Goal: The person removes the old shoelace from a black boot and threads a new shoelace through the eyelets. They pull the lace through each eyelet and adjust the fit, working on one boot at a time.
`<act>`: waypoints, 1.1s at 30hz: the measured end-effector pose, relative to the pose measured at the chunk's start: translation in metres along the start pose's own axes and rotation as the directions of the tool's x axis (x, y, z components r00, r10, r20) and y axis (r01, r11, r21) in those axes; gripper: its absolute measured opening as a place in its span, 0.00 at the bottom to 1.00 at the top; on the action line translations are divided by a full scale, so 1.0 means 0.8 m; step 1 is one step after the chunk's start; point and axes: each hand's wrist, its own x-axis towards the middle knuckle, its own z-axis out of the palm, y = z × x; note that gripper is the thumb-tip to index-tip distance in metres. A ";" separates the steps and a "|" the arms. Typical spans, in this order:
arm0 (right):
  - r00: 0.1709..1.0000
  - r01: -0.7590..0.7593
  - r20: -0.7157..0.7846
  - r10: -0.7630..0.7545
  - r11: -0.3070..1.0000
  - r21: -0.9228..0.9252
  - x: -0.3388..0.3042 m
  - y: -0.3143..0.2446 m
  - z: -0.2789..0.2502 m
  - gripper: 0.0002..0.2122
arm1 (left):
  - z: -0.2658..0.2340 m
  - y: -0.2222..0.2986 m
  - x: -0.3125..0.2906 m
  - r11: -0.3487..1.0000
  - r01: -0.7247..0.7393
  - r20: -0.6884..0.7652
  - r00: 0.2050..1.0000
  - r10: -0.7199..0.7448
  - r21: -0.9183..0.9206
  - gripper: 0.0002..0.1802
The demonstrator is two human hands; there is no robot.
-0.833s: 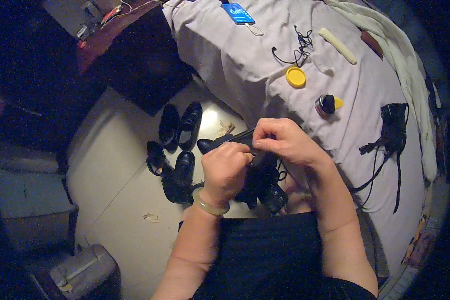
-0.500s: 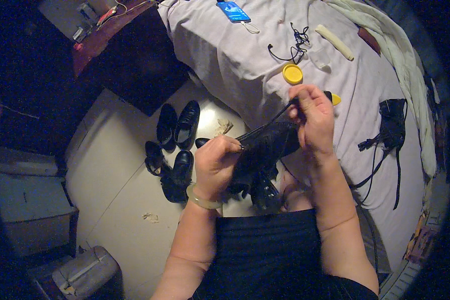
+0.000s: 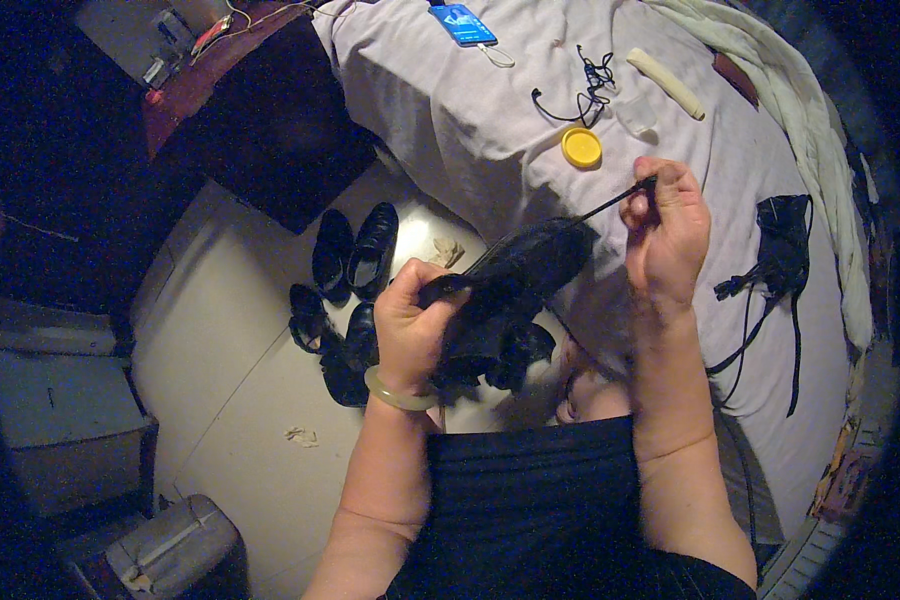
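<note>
Since the earlier pictures the right hand (image 3: 665, 235) has travelled up and away to the person's right, off the left hand (image 3: 415, 325), and the black shoelace (image 3: 610, 203) it pinches now runs taut, where before both hands were bunched together over the black shoe (image 3: 515, 275); the shoe itself has tilted so its toe points up and right. At this moment the left hand is wrapped shut around the shoe's heel end, a pale bangle (image 3: 400, 395) on its wrist, holding the shoe above the person's lap and the floor (image 3: 230, 400), just short of the bed's edge. Its long axis runs from lower left to upper right, and the lace carries on along almost the same line to the right hand, whose thumb and fingers are closed on the lace's far end. So the shoe lies down and to the left of the right hand, with the left hand much the nearer, in fact on it. Under the shoe a second dark shoe seems to hang or lie, but I cannot tell which. On the floor stand other black shoes (image 3: 355, 250); on the lilac bedsheet (image 3: 450, 120) lie a yellow lid (image 3: 581, 148), a tangled black cord (image 3: 590, 85), a blue card (image 3: 462, 22) and a black strapped item (image 3: 780, 240)
</note>
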 end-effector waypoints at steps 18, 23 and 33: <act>0.992 0.090 -0.091 -0.089 0.996 0.007 0.014 -0.013 -0.020 0.07 | -0.003 0.002 0.002 0.998 0.047 -0.003 0.999 -0.047 -0.044 0.07; 0.999 0.023 0.024 -0.024 0.999 0.023 0.009 -0.021 -0.010 0.08 | -0.003 0.003 0.001 0.995 0.098 -0.020 0.995 -0.098 -0.016 0.07; 0.972 -0.176 0.119 0.204 0.962 -0.210 0.011 -0.001 -0.007 0.06 | -0.010 0.000 0.003 0.991 0.069 -0.041 0.996 -0.074 -0.118 0.08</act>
